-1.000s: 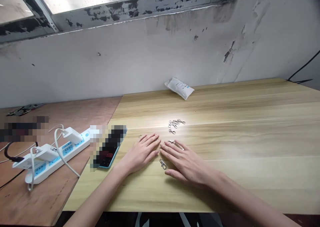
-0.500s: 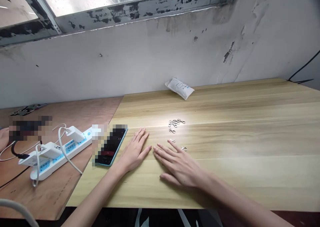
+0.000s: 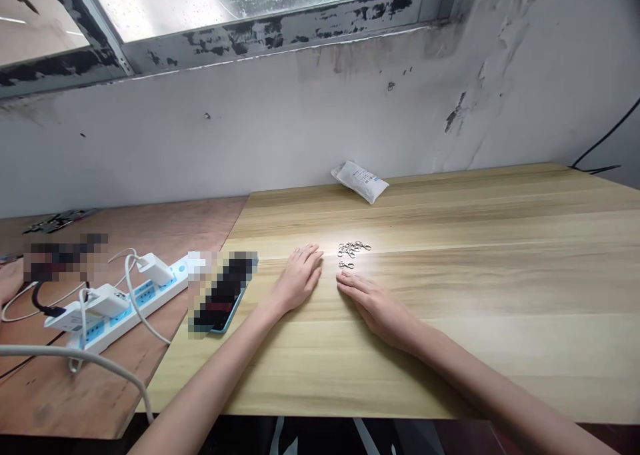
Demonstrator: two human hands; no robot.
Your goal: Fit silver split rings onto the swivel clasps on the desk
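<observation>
A small cluster of silver lobster clasps (image 3: 354, 249) lies on the wooden tabletop, with another small clasp group (image 3: 346, 265) just below it. My left hand (image 3: 299, 280) rests palm down to the left of the clasps, fingers stretched out and nothing visible in it. My right hand (image 3: 377, 305) lies low on the table, its fingertips just below the lower clasp. Its fingers are extended and side by side; whatever may be under the palm is hidden. A phone (image 3: 225, 295), partly blurred, lies left of my left hand.
A white plastic packet (image 3: 361, 181) sits at the table's back edge against the wall. On the lower brown board at left lies a white power strip (image 3: 143, 301) with chargers and cables. Part of another person's hand (image 3: 11, 280) shows at the far left.
Both hands have moved up and right, closer to the clasps. My right hand now covers the spot where two loose clasps lay, and these are no longer visible.
</observation>
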